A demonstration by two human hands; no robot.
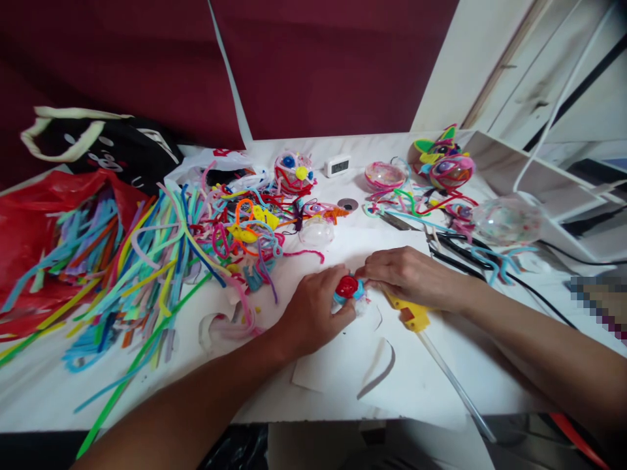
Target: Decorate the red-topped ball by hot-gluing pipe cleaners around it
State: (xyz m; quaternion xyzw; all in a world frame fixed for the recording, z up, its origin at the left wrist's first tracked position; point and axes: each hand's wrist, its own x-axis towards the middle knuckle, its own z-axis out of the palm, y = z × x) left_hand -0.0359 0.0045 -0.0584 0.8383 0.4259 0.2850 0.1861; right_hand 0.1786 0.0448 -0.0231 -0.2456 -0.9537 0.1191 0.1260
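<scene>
My left hand [313, 312] is closed round a small craft piece [349, 288] with a red cap on top and light blue fuzzy pipe cleaner around it, held against the white table [431, 385]. My right hand [409, 275] comes in from the right and pinches the same piece with its fingertips. A yellow glue gun [411, 314] lies under my right wrist, its clear glue stick [453, 382] running towards the table's front edge.
A big heap of coloured pipe cleaners [147, 261] covers the left, partly on a red plastic bag [29, 228]. Decorated clear balls [294, 171] [450, 168], a small white clock [337, 165], black cables [470, 251] and a black bag [102, 147] lie at the back.
</scene>
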